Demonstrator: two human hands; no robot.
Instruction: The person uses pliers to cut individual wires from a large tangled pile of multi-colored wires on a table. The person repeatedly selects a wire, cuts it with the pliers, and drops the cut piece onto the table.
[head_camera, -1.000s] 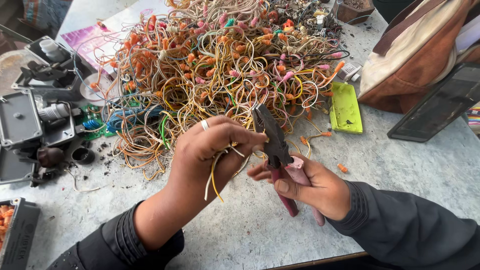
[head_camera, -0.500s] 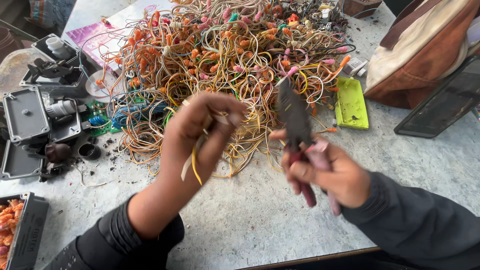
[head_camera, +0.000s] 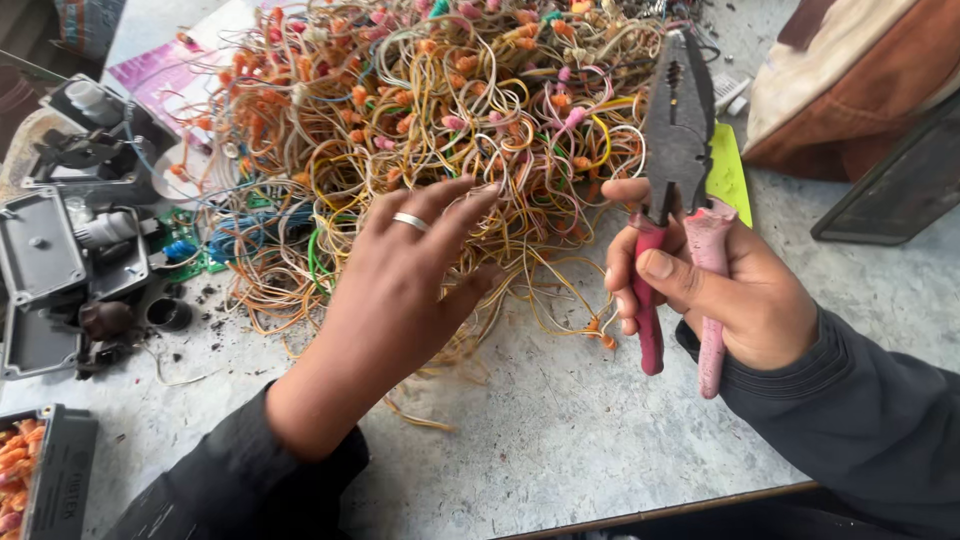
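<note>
Two hands: left hand (head_camera: 400, 285) with fingers spread, empty, over the wire tangle (head_camera: 420, 130); right hand (head_camera: 730, 290) clamped on pliers (head_camera: 680, 150).
Wires: just beyond left fingers on the bench (head_camera: 560, 430).
Advice: likely single out one strand, keeping pliers upright.

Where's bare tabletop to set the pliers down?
Bare grey table lies along the near edge, between the left hand and right hand, which holds the pliers. Another free patch runs right of the green tray, below the brown bag. The wire pile and grey housings crowd the rest.
</note>
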